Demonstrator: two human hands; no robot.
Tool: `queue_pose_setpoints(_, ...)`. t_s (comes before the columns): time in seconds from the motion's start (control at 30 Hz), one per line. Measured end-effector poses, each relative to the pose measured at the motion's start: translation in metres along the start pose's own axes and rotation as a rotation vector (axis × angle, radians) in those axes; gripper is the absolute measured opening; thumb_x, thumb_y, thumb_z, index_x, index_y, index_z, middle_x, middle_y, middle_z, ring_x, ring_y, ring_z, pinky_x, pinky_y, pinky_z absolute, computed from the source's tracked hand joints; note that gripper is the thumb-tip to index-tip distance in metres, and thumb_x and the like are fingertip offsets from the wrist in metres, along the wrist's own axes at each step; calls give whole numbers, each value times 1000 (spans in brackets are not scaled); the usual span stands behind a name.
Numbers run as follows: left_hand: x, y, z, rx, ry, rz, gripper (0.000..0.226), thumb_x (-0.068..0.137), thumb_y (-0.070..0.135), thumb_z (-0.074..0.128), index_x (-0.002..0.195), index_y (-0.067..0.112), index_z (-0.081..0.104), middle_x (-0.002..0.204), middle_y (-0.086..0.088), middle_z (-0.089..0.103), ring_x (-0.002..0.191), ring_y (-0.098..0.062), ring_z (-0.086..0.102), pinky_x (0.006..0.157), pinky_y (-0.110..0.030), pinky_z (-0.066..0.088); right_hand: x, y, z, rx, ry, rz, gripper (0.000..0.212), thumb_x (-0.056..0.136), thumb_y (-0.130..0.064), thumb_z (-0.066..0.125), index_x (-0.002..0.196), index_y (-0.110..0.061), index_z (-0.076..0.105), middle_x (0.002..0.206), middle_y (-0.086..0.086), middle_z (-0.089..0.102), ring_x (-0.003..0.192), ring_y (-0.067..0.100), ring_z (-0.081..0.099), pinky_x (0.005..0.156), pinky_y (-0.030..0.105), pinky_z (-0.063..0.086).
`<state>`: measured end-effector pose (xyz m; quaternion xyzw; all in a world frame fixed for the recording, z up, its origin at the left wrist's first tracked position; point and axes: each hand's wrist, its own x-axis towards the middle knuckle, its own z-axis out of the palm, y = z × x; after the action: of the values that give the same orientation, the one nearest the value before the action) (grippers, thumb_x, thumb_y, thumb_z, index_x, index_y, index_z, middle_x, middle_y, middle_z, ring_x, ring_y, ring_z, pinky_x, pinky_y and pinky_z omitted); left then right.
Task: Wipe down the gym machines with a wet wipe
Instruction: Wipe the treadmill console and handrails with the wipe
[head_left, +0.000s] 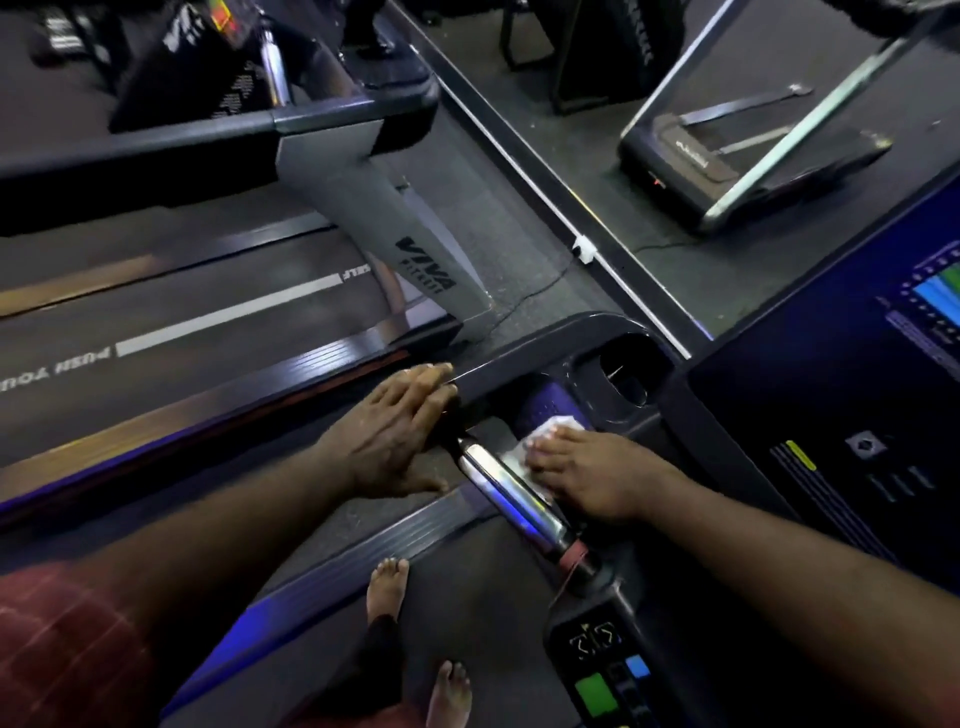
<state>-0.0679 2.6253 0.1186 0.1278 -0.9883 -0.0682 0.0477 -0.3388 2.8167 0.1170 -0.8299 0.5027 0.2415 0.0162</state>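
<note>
Your right hand's (587, 478) flat fingers (545, 451) pressed the crumpled white wet wipe (548, 430) beside the chrome bar (506, 488); your left hand (395, 431) lay straight-fingered on the matte black handrail (524, 361).

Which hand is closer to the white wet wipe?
Right. The right hand presses flat on the wet wipe, fingertips on top of it. The left hand rests on the black handrail to the wipe's left, not touching it.

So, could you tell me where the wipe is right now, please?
In the head view, centre-right, the wipe lies under the right hand on the tray, just right of the chrome grip and below the cup holder.
</note>
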Motion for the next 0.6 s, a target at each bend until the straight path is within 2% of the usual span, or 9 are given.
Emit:
queue_pose_setpoints(0.07, 1, 0, 0, -21, -47, -124, 133, 71, 91, 65, 164, 9, 16, 172, -13, 13, 159, -34, 18, 128, -50, 26, -6, 5, 3, -13, -26, -94, 41, 93, -36, 51, 123, -25, 77, 137, -8, 68, 133, 14, 59, 112, 37, 45)
queue_pose_setpoints(0.17, 5, 0, 3, -12, -104, -135, 141, 69, 95, 62, 166, 9, 5, 174, -12, 6, 161, -30, 11, 129, -47, 22, 10, 20, 4, 1, 14, -56, 56, 94, -31, 37, 141, -19, 65, 149, -1, 59, 139, 17, 55, 114, 39, 45)
queue_pose_setpoints(0.23, 5, -1, 7, 16, -115, -101, 141, 70, 97, 56, 166, 7, 4, 175, -13, 6, 162, -29, 9, 131, -44, 18, 28, 33, -5, 1, 52, -6, 57, 100, -34, 35, 151, -19, 54, 157, -2, 50, 146, 15, 45, 121, 37, 34)
queue_pose_setpoints(0.3, 4, -1, 9, 59, -120, -87, 142, 70, 99, 51, 166, 6, 3, 175, -14, 4, 162, -29, 7, 132, -42, 14, 46, 43, -18, -44, 26, -55, 58, 103, -43, 36, 157, -24, 44, 164, -8, 40, 151, 9, 36, 122, 32, 21)
queue_pose_setpoints(0.33, 5, -1, 10, 70, -119, -80, 142, 70, 100, 49, 166, 6, 2, 175, -14, 4, 162, -29, 7, 132, -41, 13, 53, 46, -23, -67, -11, -99, 60, 103, -46, 37, 159, -26, 42, 165, -11, 37, 151, 6, 33, 122, 30, 19)
queue_pose_setpoints(0.37, 6, -2, 11, 74, -110, -74, 143, 70, 100, 49, 166, 7, 1, 175, -14, 5, 161, -29, 7, 132, -41, 13, 58, 49, -26, -78, -64, -132, 60, 101, -47, 38, 158, -28, 43, 163, -12, 40, 150, 4, 35, 121, 29, 20)
queue_pose_setpoints(0.47, 5, -2, 12, 85, -94, -54, 142, 71, 100, 50, 167, 7, 1, 175, -14, 4, 161, -29, 9, 131, -43, 17, 65, 47, -25, -82, -198, -150, 56, 98, -50, 33, 140, -29, 64, 143, -9, 63, 137, 5, 54, 117, 30, 23)
queue_pose_setpoints(0.53, 3, -2, 11, 116, -103, -22, 138, 73, 98, 48, 168, 11, -2, 176, -11, -4, 162, -29, 4, 131, -46, 17, 57, 41, -21, -63, -193, -102, 59, 98, -52, 31, 139, -29, 66, 143, -8, 64, 138, 9, 55, 116, 34, 28)
queue_pose_setpoints(0.6, 2, 0, 10, 136, -102, 50, 130, 75, 96, 48, 169, 23, -6, 176, -4, -13, 163, -27, -1, 131, -49, 14, 38, 30, -25, -58, -221, -39, 59, 98, -53, 31, 144, -31, 62, 152, -4, 56, 142, 17, 51, 117, 41, 36)
